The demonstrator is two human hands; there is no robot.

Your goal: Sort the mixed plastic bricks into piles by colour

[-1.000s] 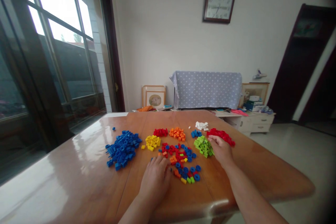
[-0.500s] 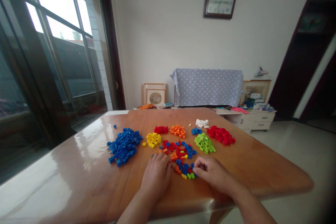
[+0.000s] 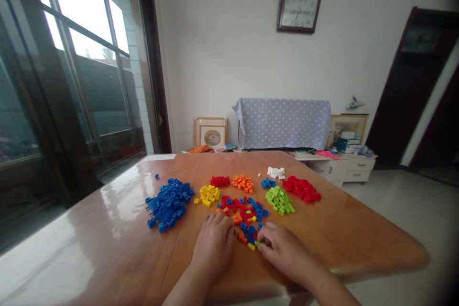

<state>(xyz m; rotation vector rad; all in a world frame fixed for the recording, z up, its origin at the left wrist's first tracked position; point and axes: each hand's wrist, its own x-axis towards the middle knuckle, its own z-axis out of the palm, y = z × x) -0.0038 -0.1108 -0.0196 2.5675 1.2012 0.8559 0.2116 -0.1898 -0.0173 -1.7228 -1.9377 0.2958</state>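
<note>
My left hand [image 3: 214, 239] lies palm down on the table, left of a mixed pile of small toy bricks [image 3: 236, 204]. Its fingers are stretched forward, and a small dark piece [image 3: 234, 232] shows by the thumb. At the pile's near right edge, my right hand [image 3: 278, 247] has its fingers curled in a pinch at a green brick [image 3: 257, 243], partly hidden by the fingertips. Close to those fingertips are a yellow brick [image 3: 251, 247], an orange brick [image 3: 242, 237] and round blue pieces [image 3: 251, 229].
Sorted piles stand around the mixed one: blue bricks [image 3: 170, 204], yellow [image 3: 210, 195], red [image 3: 220, 181], orange [image 3: 243, 183], small blue [image 3: 268, 183], white [image 3: 276, 172], green [image 3: 279, 200] and more red bricks [image 3: 301, 188]. The wooden table [image 3: 344, 229] has a rounded right corner.
My right hand has moved left and slightly down onto the green bricks, covering part of them. My left hand stays nearly in place. The whole view has shifted slightly.
</note>
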